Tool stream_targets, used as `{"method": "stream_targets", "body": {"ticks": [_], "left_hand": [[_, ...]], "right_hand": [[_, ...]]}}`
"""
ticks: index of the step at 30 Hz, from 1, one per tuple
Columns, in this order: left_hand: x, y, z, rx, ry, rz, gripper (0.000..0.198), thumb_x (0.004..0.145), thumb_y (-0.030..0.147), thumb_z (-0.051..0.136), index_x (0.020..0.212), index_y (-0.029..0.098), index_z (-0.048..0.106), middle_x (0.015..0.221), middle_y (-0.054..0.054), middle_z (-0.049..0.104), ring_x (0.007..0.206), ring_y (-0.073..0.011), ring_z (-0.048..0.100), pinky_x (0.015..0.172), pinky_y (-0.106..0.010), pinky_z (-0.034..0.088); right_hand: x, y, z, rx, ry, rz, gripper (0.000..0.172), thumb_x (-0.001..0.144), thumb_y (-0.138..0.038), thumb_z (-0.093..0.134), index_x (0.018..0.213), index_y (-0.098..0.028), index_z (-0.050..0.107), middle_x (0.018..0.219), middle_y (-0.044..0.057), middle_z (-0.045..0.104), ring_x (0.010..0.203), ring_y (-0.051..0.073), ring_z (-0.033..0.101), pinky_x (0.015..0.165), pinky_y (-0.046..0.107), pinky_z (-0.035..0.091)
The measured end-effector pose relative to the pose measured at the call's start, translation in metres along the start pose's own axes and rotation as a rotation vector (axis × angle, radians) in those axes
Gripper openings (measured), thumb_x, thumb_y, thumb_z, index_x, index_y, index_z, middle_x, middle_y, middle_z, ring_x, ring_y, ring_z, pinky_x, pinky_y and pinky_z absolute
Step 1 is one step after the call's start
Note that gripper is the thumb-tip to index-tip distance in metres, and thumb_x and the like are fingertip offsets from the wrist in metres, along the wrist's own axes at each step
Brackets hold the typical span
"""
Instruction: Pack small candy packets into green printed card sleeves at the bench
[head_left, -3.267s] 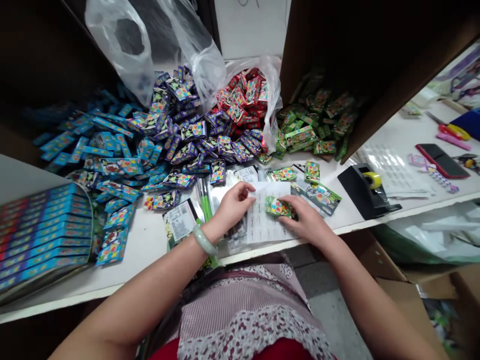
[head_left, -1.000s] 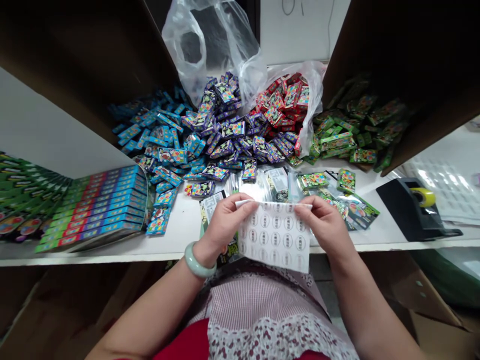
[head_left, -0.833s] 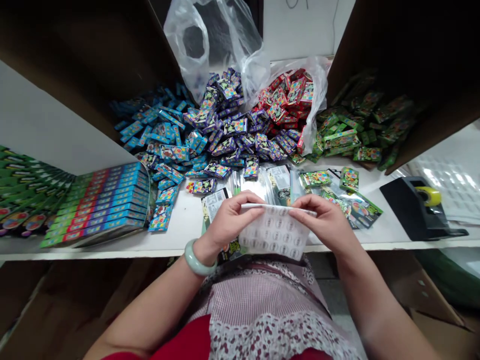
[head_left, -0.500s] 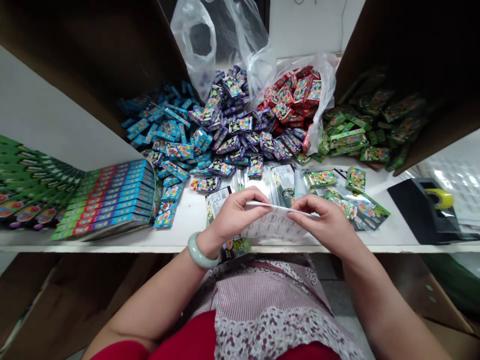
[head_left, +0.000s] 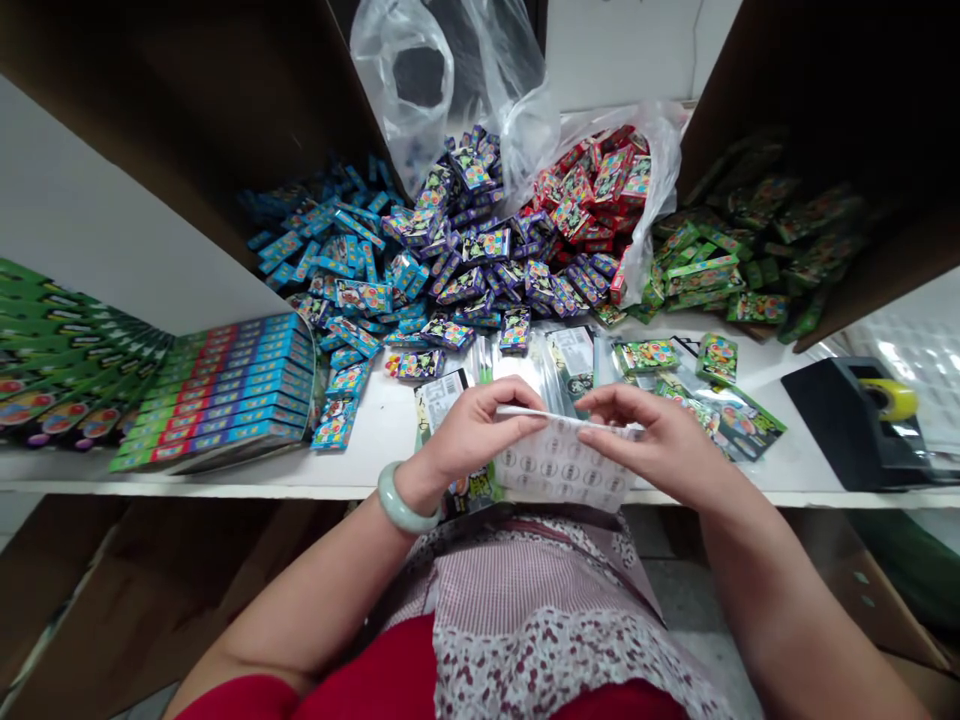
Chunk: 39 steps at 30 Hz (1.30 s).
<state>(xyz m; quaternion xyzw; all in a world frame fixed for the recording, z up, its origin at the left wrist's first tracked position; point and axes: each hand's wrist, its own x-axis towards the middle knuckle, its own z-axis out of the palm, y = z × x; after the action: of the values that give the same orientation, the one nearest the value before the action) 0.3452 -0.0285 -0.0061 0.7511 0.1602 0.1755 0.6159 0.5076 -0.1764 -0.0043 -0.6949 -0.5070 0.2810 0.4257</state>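
Observation:
A white sheet of round stickers (head_left: 559,470) hangs between my hands at the front edge of the table, its rows of printed circles facing me. My left hand (head_left: 480,432) is closed on the sheet's upper left edge, thumb in front and fingers behind. At the sheet's upper right, my right hand (head_left: 649,435) has its thumb against the front, its index finger lifted a little from the edge and the other fingers partly hidden. Under the left hand lie a printed card with a barcode (head_left: 442,395) and a green and black packet (head_left: 471,492).
Heaps of small blue boxes (head_left: 360,295), purple boxes (head_left: 484,245), red boxes (head_left: 600,190) and green boxes (head_left: 705,275) fill the back. Filled packs (head_left: 225,390) stand in a row at left. A black tape dispenser (head_left: 847,420) is at right, near flat packets (head_left: 739,415).
The sheet has tipped down, so more of its printed circles show. My right index finger has lifted slightly away from the sheet's edge. The view has shifted slightly.

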Motion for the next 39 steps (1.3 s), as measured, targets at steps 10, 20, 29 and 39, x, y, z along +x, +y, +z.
{"method": "stream_targets", "body": {"ticks": [10,20,29,39], "left_hand": [[0.000,0.000,0.003,-0.015,0.040,-0.095,0.013,0.080,0.028,0.064,0.073,0.016,0.062,0.068,0.001,0.058,0.062,-0.0097,0.052,0.059,-0.021,0.042],[-0.002,-0.005,-0.001,-0.057,0.028,-0.087,0.014,0.077,0.028,0.069,0.083,0.017,0.062,0.083,-0.001,0.060,0.074,-0.0116,0.055,0.068,-0.023,0.044],[-0.001,-0.001,0.006,0.012,0.033,-0.026,0.003,0.078,0.021,0.062,0.077,0.018,0.062,0.078,-0.001,0.060,0.074,-0.0131,0.054,0.070,-0.026,0.044],[-0.002,-0.005,0.005,-0.007,0.036,-0.120,0.011,0.078,0.027,0.064,0.078,0.016,0.062,0.073,0.000,0.060,0.065,-0.0111,0.052,0.061,-0.024,0.042]], "right_hand": [[0.006,-0.004,0.004,-0.076,-0.058,0.024,0.021,0.083,-0.036,0.063,0.071,-0.020,0.059,0.068,0.000,0.061,0.063,0.013,0.052,0.055,0.024,0.038],[0.004,-0.002,0.003,-0.024,-0.040,0.018,0.023,0.085,-0.039,0.063,0.072,-0.020,0.064,0.069,0.001,0.065,0.065,0.014,0.057,0.061,0.027,0.043],[0.008,-0.007,0.002,-0.109,-0.101,-0.043,0.009,0.084,-0.030,0.063,0.082,-0.022,0.065,0.081,0.002,0.068,0.075,0.017,0.060,0.065,0.028,0.043],[0.012,-0.006,0.008,-0.063,-0.065,-0.006,0.013,0.084,-0.032,0.063,0.076,-0.022,0.061,0.072,0.000,0.064,0.067,0.014,0.056,0.058,0.025,0.039]]}}
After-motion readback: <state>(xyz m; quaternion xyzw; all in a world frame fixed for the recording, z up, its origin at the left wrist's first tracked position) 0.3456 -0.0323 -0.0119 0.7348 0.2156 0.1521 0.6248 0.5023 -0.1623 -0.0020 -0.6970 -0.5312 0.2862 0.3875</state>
